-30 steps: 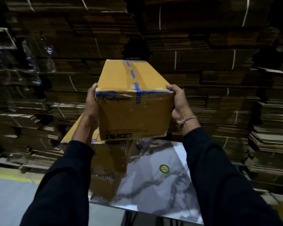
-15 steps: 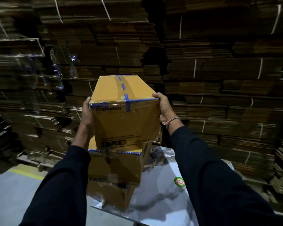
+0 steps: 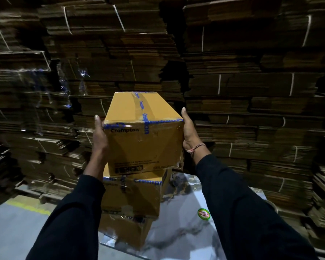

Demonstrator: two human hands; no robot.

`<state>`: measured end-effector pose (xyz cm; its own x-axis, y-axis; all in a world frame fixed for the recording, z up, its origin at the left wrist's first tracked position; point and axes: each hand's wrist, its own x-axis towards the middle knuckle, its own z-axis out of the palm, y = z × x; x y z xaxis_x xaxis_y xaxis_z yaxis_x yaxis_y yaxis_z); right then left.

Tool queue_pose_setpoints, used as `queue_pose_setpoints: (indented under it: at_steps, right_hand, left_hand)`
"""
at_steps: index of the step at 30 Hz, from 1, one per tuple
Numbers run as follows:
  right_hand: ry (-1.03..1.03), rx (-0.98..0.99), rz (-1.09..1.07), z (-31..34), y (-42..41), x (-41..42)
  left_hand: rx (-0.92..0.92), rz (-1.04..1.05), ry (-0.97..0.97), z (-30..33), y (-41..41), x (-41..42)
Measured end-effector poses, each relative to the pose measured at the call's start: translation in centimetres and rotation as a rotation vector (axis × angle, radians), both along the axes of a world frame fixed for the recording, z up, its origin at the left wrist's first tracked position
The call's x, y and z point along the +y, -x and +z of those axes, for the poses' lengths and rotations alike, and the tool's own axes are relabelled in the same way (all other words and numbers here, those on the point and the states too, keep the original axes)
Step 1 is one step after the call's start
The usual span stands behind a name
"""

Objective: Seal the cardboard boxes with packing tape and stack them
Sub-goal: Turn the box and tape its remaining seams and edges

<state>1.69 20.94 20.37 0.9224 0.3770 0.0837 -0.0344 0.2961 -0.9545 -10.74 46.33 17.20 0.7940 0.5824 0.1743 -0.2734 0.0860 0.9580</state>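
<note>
I hold a sealed yellow-brown cardboard box [image 3: 142, 136] with blue printed tape along its top seam and edges. My left hand [image 3: 99, 139] presses its left side and my right hand [image 3: 189, 132] presses its right side. The box sits just on or barely above a stack of two similar taped boxes: the middle box [image 3: 133, 196] and the bottom box [image 3: 124, 233]. Whether it rests on the stack I cannot tell. The stack stands on the left part of a shiny marble-patterned table [image 3: 178, 233].
Tall walls of bundled flat cardboard [image 3: 242, 91] fill the background behind and to both sides. A round green sticker [image 3: 203, 214] lies on the table surface. Grey floor with a yellow line [image 3: 26, 209] shows at the lower left.
The held box has come down and lined up over the stack of two boxes. Both hands keep their grip on its sides.
</note>
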Motion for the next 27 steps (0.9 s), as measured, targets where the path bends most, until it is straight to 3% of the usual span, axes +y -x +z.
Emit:
queue_pose_setpoints:
  at_steps: [18,27]
  right_hand:
    - [0.033,0.046,-0.019,-0.1,2.2,-1.6]
    - [0.081,-0.012,-0.028,-1.5,1.3,-3.7]
  left_hand:
    - [-0.072,0.237,-0.254,0.2,2.6,-3.6]
    - [-0.188,0.454,-0.756,0.8,1.7,-6.3]
